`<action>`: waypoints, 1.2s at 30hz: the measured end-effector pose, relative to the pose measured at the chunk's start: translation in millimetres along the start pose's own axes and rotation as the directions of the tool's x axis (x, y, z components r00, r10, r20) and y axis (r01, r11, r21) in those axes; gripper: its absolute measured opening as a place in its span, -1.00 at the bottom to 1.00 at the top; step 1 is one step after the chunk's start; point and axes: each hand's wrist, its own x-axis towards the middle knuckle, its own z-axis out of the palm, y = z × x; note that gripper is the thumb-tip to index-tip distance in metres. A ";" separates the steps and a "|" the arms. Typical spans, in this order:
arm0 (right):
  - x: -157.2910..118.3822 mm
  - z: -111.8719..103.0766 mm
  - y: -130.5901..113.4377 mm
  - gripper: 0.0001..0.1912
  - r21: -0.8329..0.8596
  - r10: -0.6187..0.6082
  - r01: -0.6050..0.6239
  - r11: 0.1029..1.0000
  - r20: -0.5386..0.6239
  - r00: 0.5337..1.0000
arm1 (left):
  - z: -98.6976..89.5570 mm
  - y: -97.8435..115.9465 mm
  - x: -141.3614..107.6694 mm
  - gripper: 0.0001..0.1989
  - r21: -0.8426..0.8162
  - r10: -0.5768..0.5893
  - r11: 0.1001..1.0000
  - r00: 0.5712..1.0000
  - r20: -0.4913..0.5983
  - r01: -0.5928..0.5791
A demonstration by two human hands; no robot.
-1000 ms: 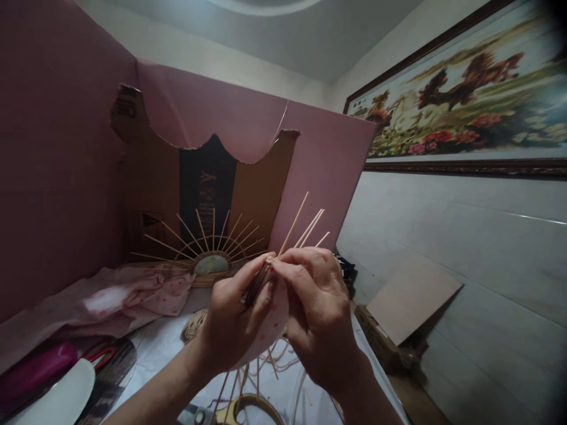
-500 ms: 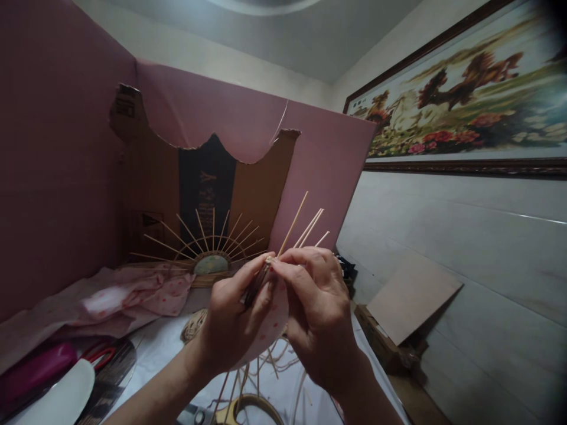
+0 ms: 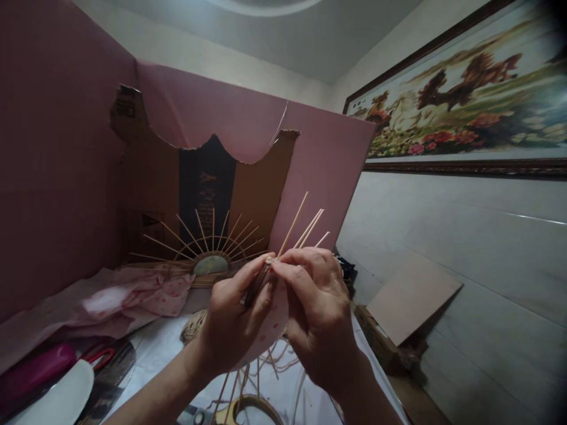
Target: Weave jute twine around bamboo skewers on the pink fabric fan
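Both my hands meet in front of me over the table, raised around a round piece covered in spotted cloth (image 3: 272, 324) with thin wooden sticks (image 3: 310, 227) radiating from it. My left hand (image 3: 237, 313) is closed on its edge, thumb and fingers pinching near the rim. My right hand (image 3: 316, 301) pinches at the same spot, its thumb and forefinger touching the left fingertips. A small pale bit shows between the fingertips; I cannot make out what it is. More sticks come out below the hands. The far side of the piece is hidden.
Behind stands a half-round sunburst of sticks (image 3: 211, 264) before a cut cardboard sheet (image 3: 261, 183). Spotted cloth (image 3: 163, 292), red-handled scissors (image 3: 103, 356) and a magenta case (image 3: 48, 363) lie left. A twine ball (image 3: 191, 327) and a tape roll (image 3: 266, 403) are near my arms.
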 end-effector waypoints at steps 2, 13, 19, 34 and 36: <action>0.0 0.3 0.2 -0.73 0.000 -0.002 0.002 1.000 -0.001 1.000 | 0.2 0.1 0.3 -0.66 0.005 0.010 1.000 1.000 -0.005 -0.010; 0.6 0.8 0.4 -0.72 -0.003 -0.011 0.011 1.000 -0.011 1.000 | -0.4 0.4 -0.7 -0.63 -0.004 -0.021 1.000 1.000 0.007 0.021; 2.0 0.7 -0.2 -0.72 0.002 -0.006 0.006 1.000 0.001 1.000 | -0.6 0.7 0.0 -0.63 0.008 0.002 1.000 1.000 -0.015 -0.002; 1.2 1.1 0.2 -0.75 0.002 0.001 -0.001 1.000 -0.003 1.000 | 0.5 -2.3 -1.8 -0.63 0.005 -0.007 1.000 1.000 0.002 0.007; 1.2 1.8 0.8 -0.75 -0.001 0.001 -0.001 1.000 0.000 1.000 | 0.6 -2.9 -2.0 -0.64 0.003 0.002 1.000 1.000 0.003 -0.002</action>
